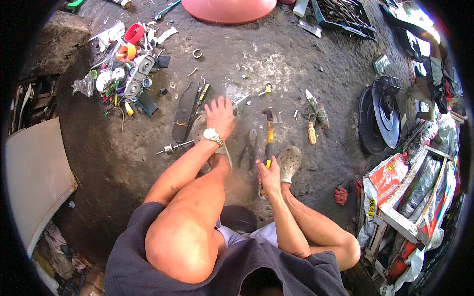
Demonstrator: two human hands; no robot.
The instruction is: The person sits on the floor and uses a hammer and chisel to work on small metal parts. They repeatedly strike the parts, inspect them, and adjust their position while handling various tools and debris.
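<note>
The hammer [269,133] shows yellow and black, the watch dial [211,134] white, the shirt [294,271] dark grey

Between three and four o'clock, we see pale lettering on a red-and-white sack [386,183] and dark characters on a yellow patch [372,205].

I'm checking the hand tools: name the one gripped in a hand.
The hammer with the yellow-and-black handle; the right hand grips it. The dark metal pliers and the tool with a pale wooden handle lie on the ground.
</note>
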